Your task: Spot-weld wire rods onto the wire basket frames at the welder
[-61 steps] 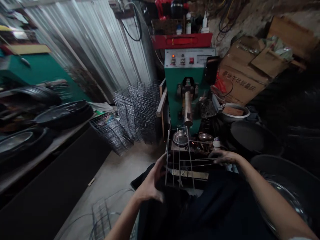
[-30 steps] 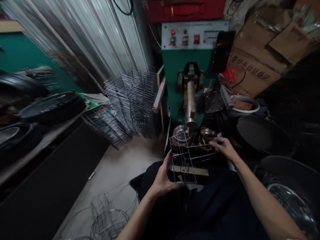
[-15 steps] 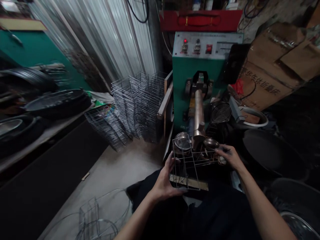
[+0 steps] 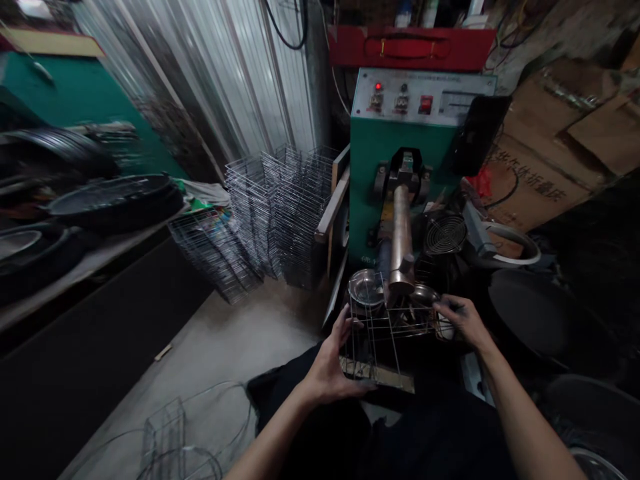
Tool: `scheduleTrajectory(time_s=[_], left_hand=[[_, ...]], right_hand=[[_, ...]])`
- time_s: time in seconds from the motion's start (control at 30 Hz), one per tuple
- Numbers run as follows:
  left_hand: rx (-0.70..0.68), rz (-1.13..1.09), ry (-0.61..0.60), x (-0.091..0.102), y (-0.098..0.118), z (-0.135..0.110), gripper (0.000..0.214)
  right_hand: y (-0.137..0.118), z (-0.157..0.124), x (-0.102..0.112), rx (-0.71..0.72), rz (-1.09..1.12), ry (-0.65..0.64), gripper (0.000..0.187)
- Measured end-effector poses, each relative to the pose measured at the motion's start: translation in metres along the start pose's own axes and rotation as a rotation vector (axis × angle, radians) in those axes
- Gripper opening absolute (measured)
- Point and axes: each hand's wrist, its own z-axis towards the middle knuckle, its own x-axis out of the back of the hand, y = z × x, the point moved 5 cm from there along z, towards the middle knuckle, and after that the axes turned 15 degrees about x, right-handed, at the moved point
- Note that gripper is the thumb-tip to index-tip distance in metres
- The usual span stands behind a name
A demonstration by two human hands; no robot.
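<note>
The person's left hand [image 4: 333, 360] grips the near left side of a welded wire frame [image 4: 383, 340], its fingers spread apart and wrapped around the thin rods, with the thumb raised against an upright wire. The right hand [image 4: 465, 319] reaches the frame's right end, its fingers held close together and curled over the horizontal wires, though the pictures do not show whether they clamp them. The frame is held between both hands, tilted, directly in front of a green spot-welding machine [image 4: 395, 167], with its far end just below the machine's copper-coloured electrode arm [image 4: 401, 243]. A steel bowl [image 4: 367, 288] sits just behind the wires at the far left corner, and a second metal bowl [image 4: 425, 294] lies near the right hand. A pale wooden strip [image 4: 377, 375] lies beneath the frame's near edge. To the left, stacks of finished wire racks [image 4: 280, 213] stand against a corrugated metal wall [image 4: 200, 80], with another pile of racks [image 4: 215, 257] leaning beside them. Loose bent wire pieces [image 4: 165, 433] lie on the concrete floor [image 4: 225, 347]. A round black pan [image 4: 540, 313] lies right of the machine, below a torn cardboard box [image 4: 545, 167].
</note>
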Motion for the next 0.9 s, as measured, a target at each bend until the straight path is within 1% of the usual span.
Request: scheduleTrajectory(time_s=[0.27,0.4,0.5,0.57,0.63,0.67,0.7,0.77,0.83,0.9], left_hand=[[-0.012,-0.003,-0.007,0.002,-0.006,0.004,0.14],[-0.044,0.024,0.004,0.002,-0.005,0.005,0.139],[-0.027,0.06,0.005,0.001,-0.004,0.005,0.143],[-0.014,0.075,-0.015,0.001,-0.003,0.005,0.144],[-0.012,0.095,-0.029,0.001,-0.002,0.006,0.142],[-0.012,0.114,-0.026,0.001,-0.002,0.008,0.139],[-0.012,0.139,-0.017,0.001,-0.003,0.009,0.136],[-0.007,0.176,0.0,0.0,-0.004,0.011,0.132],[0.002,0.155,-0.005,-0.002,-0.005,0.012,0.127],[0.006,0.104,0.002,-0.006,-0.007,0.011,0.12]], right_hand=[[-0.005,0.001,0.001,-0.017,0.005,0.002,0.057],[-0.001,0.001,0.001,-0.036,0.027,0.031,0.055],[0.0,-0.001,0.001,-0.042,0.032,0.057,0.055],[-0.003,-0.006,0.003,-0.004,-0.003,0.115,0.05],[-0.009,-0.016,0.006,0.088,-0.077,0.199,0.042],[-0.013,-0.022,0.005,0.141,-0.121,0.221,0.038],[-0.016,-0.028,0.003,0.191,-0.165,0.226,0.036],[-0.018,-0.039,-0.004,0.255,-0.238,0.193,0.037],[-0.018,-0.043,-0.01,0.26,-0.262,0.177,0.042],[-0.018,-0.042,-0.011,0.239,-0.235,0.193,0.046]])
